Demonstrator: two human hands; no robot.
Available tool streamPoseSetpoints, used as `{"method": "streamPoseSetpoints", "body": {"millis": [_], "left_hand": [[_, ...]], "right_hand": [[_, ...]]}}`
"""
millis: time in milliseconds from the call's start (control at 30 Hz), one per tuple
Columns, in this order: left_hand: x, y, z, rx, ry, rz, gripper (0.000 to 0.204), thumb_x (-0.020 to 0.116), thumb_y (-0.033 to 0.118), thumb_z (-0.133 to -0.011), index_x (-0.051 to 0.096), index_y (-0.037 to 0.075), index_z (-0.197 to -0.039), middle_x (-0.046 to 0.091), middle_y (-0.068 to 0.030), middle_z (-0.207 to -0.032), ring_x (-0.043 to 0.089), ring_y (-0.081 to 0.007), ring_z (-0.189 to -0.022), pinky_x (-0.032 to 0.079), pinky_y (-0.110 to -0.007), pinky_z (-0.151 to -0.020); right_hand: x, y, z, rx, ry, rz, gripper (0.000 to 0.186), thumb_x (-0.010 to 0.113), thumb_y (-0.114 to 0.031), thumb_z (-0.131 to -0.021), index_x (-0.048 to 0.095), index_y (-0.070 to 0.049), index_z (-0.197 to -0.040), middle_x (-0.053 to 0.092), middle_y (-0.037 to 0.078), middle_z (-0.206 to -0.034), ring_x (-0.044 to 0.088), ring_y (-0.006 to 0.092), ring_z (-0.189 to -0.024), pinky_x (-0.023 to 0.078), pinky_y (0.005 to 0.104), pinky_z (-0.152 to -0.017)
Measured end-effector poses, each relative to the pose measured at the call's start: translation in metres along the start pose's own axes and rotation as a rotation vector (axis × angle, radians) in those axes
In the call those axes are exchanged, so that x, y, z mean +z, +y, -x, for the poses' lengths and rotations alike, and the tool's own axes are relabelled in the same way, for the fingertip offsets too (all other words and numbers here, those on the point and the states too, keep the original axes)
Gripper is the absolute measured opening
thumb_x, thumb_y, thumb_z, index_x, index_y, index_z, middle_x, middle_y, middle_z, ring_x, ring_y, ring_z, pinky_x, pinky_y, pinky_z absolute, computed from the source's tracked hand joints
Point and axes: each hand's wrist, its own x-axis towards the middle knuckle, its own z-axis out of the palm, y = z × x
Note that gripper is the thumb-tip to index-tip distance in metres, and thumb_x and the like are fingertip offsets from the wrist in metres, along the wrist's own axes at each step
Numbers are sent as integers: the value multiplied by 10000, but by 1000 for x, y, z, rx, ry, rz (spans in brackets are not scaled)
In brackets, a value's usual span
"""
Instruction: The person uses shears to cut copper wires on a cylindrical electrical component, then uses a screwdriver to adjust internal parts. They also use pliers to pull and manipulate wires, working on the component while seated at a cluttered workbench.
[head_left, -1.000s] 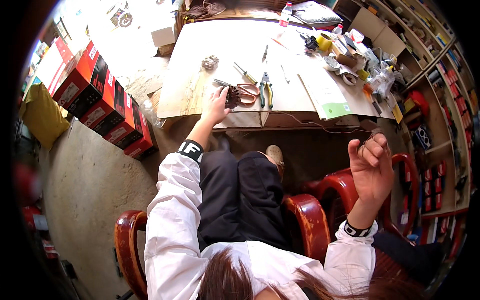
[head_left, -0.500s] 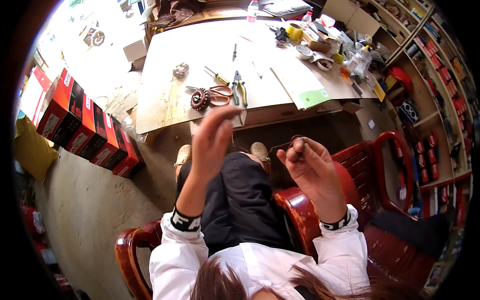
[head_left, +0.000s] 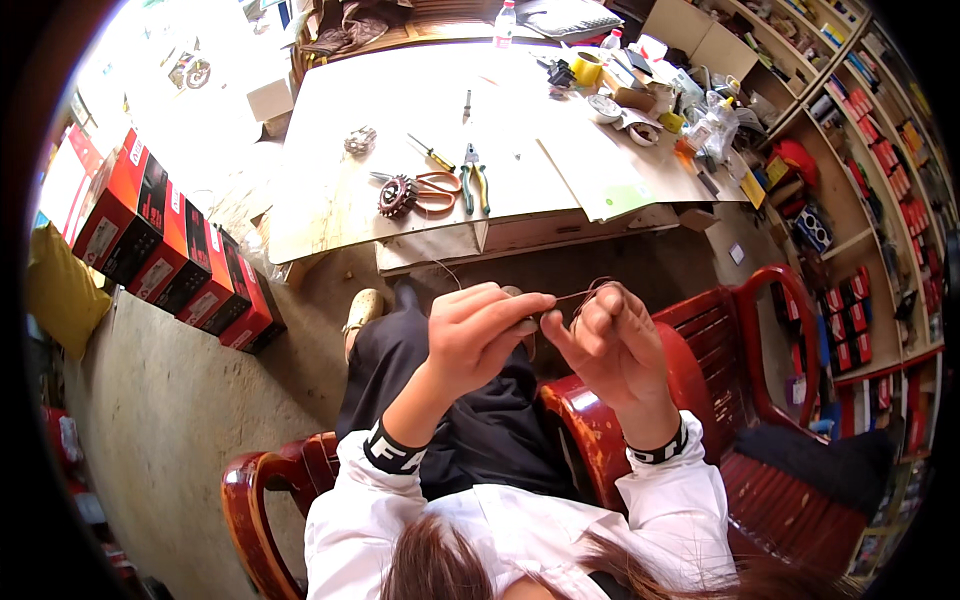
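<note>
A thin, dark reddish wire [head_left: 572,295] stretches between my hands, above my lap. My left hand [head_left: 465,335] pinches it between thumb and fingertips, and a fine loose strand [head_left: 447,271] rises from that hand toward the table. In my right hand [head_left: 618,345] the bent fingers and thumb close on a small loop of the same wire. Beyond my hands, near the table's front edge, lies a toothed round part with a wound middle [head_left: 397,197]. Beside it are orange-handled scissors [head_left: 437,190], pliers [head_left: 474,183] with green-and-yellow handles and a yellow-handled screwdriver [head_left: 432,152].
The pale table [head_left: 330,205] carries a crumpled wire bundle [head_left: 360,141], a slim tool [head_left: 467,105], a green-and-white sheet [head_left: 612,196] and clutter at right. Red-and-black boxes [head_left: 165,250] stand at left. A red wooden chair [head_left: 700,340] and stocked shelves [head_left: 860,200] are at right.
My left hand has come down and to the right, from raised with fingers extended to pinching the wire close to my right hand. The right hand has stayed nearly in place.
</note>
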Motion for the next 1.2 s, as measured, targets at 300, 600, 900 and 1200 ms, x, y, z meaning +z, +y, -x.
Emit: {"method": "streamPoseSetpoints", "body": {"millis": [300,600,900,1200], "left_hand": [[22,0,11,-113,-97,-311,457,681,68,-825,601,85,-1275,642,-74,-752,636,-233,-621,490,-333,-535],[22,-3,10,-235,-160,-175,243,647,56,-867,629,49,-1108,654,-134,-787,642,-294,-652,502,-341,-584],[-7,-1,8,-467,-94,-68,95,667,93,-822,644,43,-899,618,-119,-732,586,-274,-584,465,-333,-548],[-33,-13,3,-354,-121,-74,164,646,-7,-850,677,18,-1009,647,-91,-812,595,-177,-671,486,-278,-634]], "right_hand": [[-26,7,-10,-265,131,266,299,529,-96,-1003,589,-4,-1282,619,166,-1292,587,261,-1216,373,379,-1108],[-44,17,-27,-602,188,1492,235,539,-10,-957,687,-13,-1140,705,118,-1158,672,199,-1090,261,439,-1160],[-51,18,-33,-668,-145,2165,256,590,-61,-881,710,-84,-1106,708,48,-1131,668,147,-1056,237,429,-1165],[-56,18,-33,-416,-208,1982,102,585,-26,-889,647,-56,-965,693,31,-925,653,190,-865,375,379,-1007]]}}
